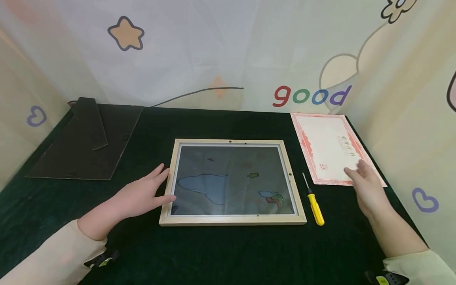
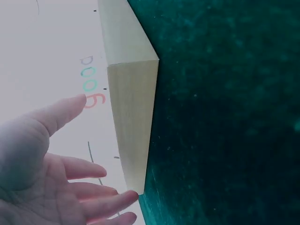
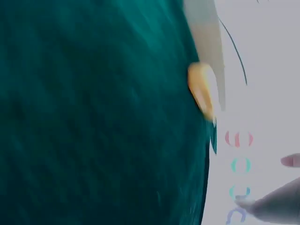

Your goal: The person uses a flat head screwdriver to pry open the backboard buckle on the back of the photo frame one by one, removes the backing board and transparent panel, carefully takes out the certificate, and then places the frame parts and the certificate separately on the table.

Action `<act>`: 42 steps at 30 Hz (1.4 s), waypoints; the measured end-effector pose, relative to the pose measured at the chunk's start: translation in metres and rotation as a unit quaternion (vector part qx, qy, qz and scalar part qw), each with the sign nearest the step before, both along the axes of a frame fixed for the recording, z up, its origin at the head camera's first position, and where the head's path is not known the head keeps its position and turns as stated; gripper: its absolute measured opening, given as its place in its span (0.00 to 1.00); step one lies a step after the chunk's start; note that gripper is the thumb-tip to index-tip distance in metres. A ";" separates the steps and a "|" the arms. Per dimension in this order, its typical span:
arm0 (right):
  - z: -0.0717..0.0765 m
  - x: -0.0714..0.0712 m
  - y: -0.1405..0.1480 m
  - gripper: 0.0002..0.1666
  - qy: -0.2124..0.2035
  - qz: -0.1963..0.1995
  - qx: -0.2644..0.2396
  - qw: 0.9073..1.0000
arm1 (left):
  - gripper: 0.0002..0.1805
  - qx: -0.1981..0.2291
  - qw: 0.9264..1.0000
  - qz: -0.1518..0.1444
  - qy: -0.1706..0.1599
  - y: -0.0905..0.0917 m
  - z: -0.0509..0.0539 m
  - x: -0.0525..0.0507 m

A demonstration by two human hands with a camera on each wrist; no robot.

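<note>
A light wooden picture frame (image 1: 231,220) lies flat in front of me, its glassy pane reflecting the backdrop. My left hand (image 1: 140,196) rests at the frame's left side, fingers spread and thumb over the edge; it grips nothing. In the left wrist view the same hand (image 2: 51,178) has its fingers extended beside the wooden frame (image 2: 131,112). On the right, my right hand (image 1: 368,190) is over the lower right part of a white certificate sheet with a red border (image 1: 324,144). Its fingers are loosely bent, and whether they touch the paper I cannot tell.
Between frame and certificate lies a screwdriver with a yellow handle (image 1: 315,209), its tip pointing away. A black backing board (image 1: 64,158) with a stand leg (image 1: 93,126) lies at the left. Dark green cloth (image 1: 228,253) covers the table, and a printed curtain (image 1: 199,51) hangs behind.
</note>
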State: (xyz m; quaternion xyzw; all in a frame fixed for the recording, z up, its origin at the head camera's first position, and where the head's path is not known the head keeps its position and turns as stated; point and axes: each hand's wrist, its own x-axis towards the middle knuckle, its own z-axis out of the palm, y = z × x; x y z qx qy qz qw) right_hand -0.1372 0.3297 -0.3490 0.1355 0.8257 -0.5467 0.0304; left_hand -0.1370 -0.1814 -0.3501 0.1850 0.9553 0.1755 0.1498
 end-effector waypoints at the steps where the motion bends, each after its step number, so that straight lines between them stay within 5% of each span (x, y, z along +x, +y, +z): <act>1: -0.001 0.001 -0.009 0.49 0.014 0.045 0.024 0.999 | 0.46 0.000 1.000 0.004 -0.008 0.001 0.001 -0.002; 6: -0.004 0.006 -0.047 0.46 0.035 0.201 0.144 0.968 | 0.47 0.004 0.999 0.012 -0.044 0.004 0.002 -0.010; 10: -0.008 0.004 -0.067 0.45 0.017 0.260 0.167 0.951 | 0.47 -0.004 0.998 0.033 -0.049 0.005 -0.001 -0.013; 20: -0.011 -0.002 -0.086 0.36 0.024 0.264 0.233 0.936 | 0.35 -0.032 0.998 0.051 -0.022 0.012 -0.008 -0.016; 29: -0.014 0.004 -0.084 0.34 0.037 0.253 0.234 0.938 | 0.29 0.108 0.990 0.081 -0.029 0.010 -0.014 -0.011; 33: -0.013 0.011 -0.082 0.35 0.031 0.250 0.234 0.939 | 0.30 0.197 0.974 0.094 -0.053 0.007 -0.017 -0.003; 37: -0.013 0.016 -0.081 0.36 0.025 0.249 0.242 0.937 | 0.33 0.275 0.949 0.117 -0.099 0.006 -0.021 0.003; 39: -0.014 0.018 -0.081 0.35 0.025 0.251 0.239 0.938 | 0.35 0.328 0.924 0.142 -0.139 0.006 -0.023 0.005; 42: -0.014 0.021 -0.082 0.36 0.024 0.256 0.231 0.938 | 0.37 0.409 0.869 0.191 -0.202 0.007 -0.026 0.005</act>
